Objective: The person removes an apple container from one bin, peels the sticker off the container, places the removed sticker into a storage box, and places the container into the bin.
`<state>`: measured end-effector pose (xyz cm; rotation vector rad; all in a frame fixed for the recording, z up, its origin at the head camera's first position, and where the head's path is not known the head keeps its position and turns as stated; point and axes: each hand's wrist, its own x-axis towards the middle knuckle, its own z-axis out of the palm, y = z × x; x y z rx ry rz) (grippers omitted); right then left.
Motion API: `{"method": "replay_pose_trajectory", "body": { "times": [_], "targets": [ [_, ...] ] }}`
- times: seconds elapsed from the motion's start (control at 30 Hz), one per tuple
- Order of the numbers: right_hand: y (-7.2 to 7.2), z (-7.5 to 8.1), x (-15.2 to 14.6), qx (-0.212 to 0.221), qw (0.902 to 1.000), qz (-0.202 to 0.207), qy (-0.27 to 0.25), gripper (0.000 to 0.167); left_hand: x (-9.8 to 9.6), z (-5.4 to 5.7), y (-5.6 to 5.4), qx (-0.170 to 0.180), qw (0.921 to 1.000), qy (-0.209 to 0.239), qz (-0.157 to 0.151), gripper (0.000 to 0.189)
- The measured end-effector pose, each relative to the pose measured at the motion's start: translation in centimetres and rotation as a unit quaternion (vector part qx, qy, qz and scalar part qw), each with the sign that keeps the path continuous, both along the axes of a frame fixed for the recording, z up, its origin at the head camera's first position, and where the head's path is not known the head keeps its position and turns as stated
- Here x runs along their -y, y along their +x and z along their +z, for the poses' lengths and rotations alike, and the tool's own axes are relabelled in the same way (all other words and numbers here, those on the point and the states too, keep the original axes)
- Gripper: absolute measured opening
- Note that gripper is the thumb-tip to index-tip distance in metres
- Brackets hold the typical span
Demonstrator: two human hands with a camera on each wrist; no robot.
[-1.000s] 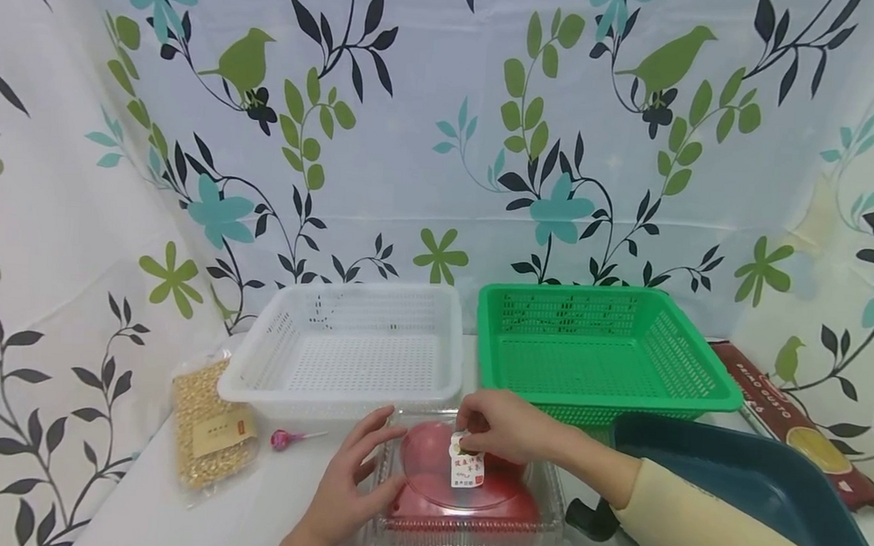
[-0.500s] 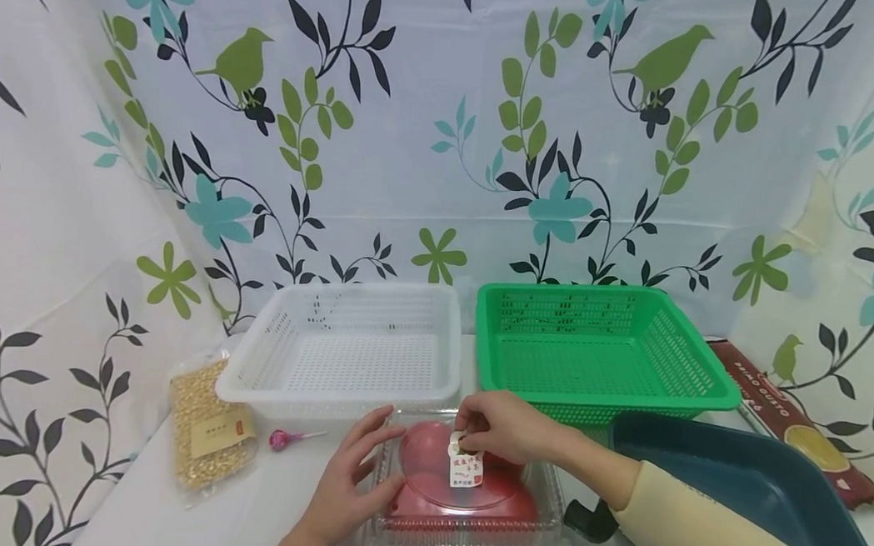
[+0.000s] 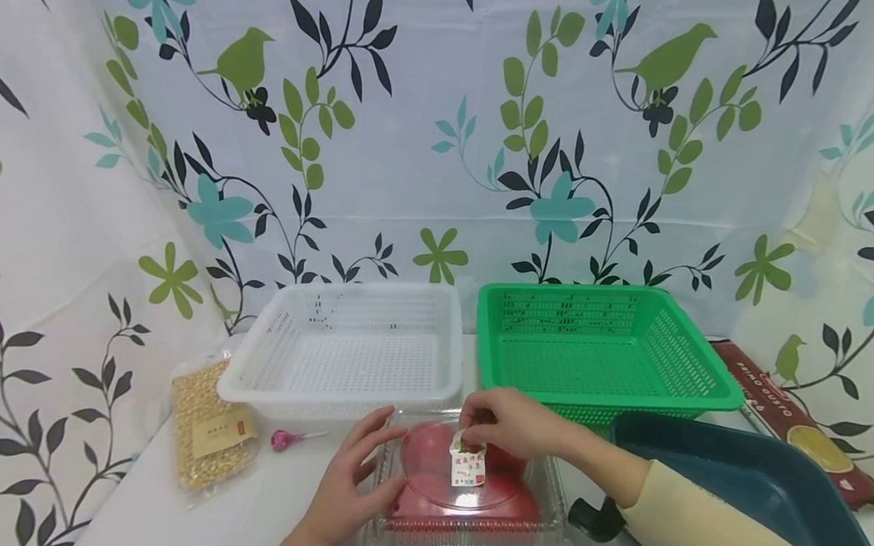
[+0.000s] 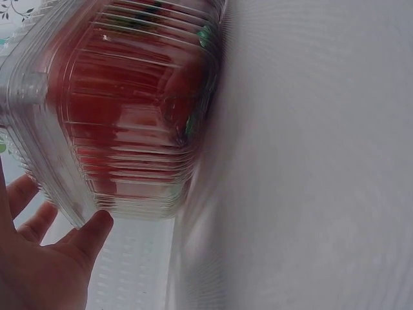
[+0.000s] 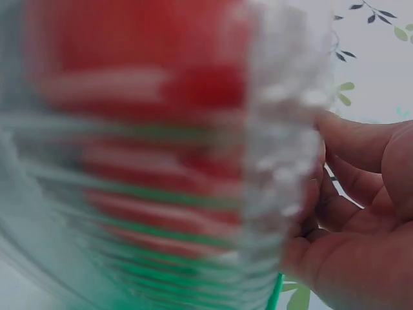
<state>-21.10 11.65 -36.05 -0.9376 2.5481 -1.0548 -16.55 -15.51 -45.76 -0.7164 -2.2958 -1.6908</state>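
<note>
A clear plastic clamshell box (image 3: pixel 548 539) with ribbed sides sits at the front of the table. Large red tomatoes with green bits, (image 4: pixel 129 97) in the left wrist view, fill it. On its lid is a white label (image 3: pixel 468 469) with red print. My right hand (image 3: pixel 513 428) pinches the label's top end between thumb and fingers, and the label bends there. In the right wrist view the curled fingers (image 5: pixel 342 200) are close over the lid; their tips are partly hidden. My left hand (image 3: pixel 349 485) rests spread along the box's left edge, thumb (image 4: pixel 97 229) at the lid rim.
Behind the box stand a white basket (image 3: pixel 446 374) and a green basket (image 3: pixel 722 399). A dark blue pan (image 3: pixel 739 492) lies right, near a red package (image 3: pixel 789 420). Left are a bag of corn kernels (image 3: pixel 205 434) and a lollipop (image 3: pixel 281 440).
My right hand has shifted slightly up and right, and the label's upper part bends a little more at its fingers. My left hand and the box stay in place.
</note>
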Motion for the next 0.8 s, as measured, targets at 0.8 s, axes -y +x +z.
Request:
{"method": "replay_pose_trajectory", "body": {
  "times": [0.8],
  "targets": [
    [0.3, 1.7, -2.3, 0.021, 0.9959, 0.020, -0.086, 0.005, -0.1, -0.1, 0.1, 0.001, 1.0000, 0.007, 0.006, 0.046]
  ]
}}
